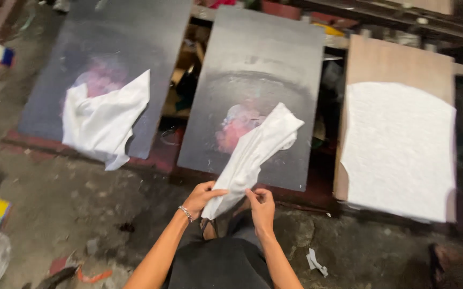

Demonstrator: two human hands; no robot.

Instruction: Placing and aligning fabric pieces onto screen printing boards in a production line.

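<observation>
Both my hands hold the near end of a white cloth garment (258,147) that lies bunched across a dark grey printing board (274,59) with a pink ink stain. My left hand (199,197) pinches the cloth's lower left edge. My right hand (261,206) grips its lower right edge. The rest of the cloth stretches up and to the right over the board. A silver bracelet sits on my left wrist.
A second crumpled white garment (103,120) lies on another dark board (135,32) at the left. At the right, a flat white cloth (397,150) covers a brown board (397,59). Stained concrete floor (71,214) holds scraps and colourful items at the left edge.
</observation>
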